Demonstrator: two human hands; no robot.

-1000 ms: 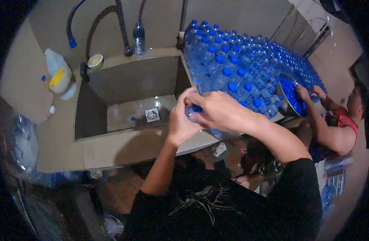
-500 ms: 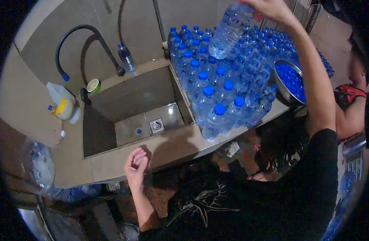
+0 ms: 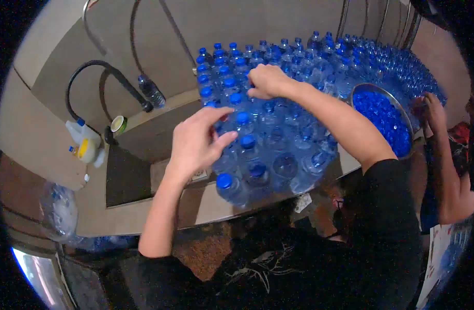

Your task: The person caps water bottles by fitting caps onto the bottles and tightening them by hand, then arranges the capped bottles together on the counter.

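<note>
Clear plastic bottles with blue caps stand packed together on the counter. My left hand (image 3: pixel 193 139) is over the near left rows, its thumb and fingers apart, open, close to several capped bottles. One blue-capped bottle (image 3: pixel 231 188) stands at the front edge below it. My right hand (image 3: pixel 269 81) reaches farther in, palm down, with its fingers curled together at the bottle tops. Whatever lies under those fingers is hidden. Near the front, a few bottles, such as this one (image 3: pixel 285 166), seem to have no blue cap.
A metal bowl (image 3: pixel 409 135) of blue caps (image 3: pixel 379 116) stands to the right. Beyond it is another person's hand (image 3: pixel 433 111). At left are a sink (image 3: pixel 128 175), a black tap (image 3: pixel 100 63), a lone bottle (image 3: pixel 152 91), a small tub (image 3: pixel 119 124) and a white jug (image 3: pixel 79 132).
My right hand has come down among the bottles; the big bottle it held up is no longer in it. My left hand has moved from the sink front up to the bottles. The view has shifted.
</note>
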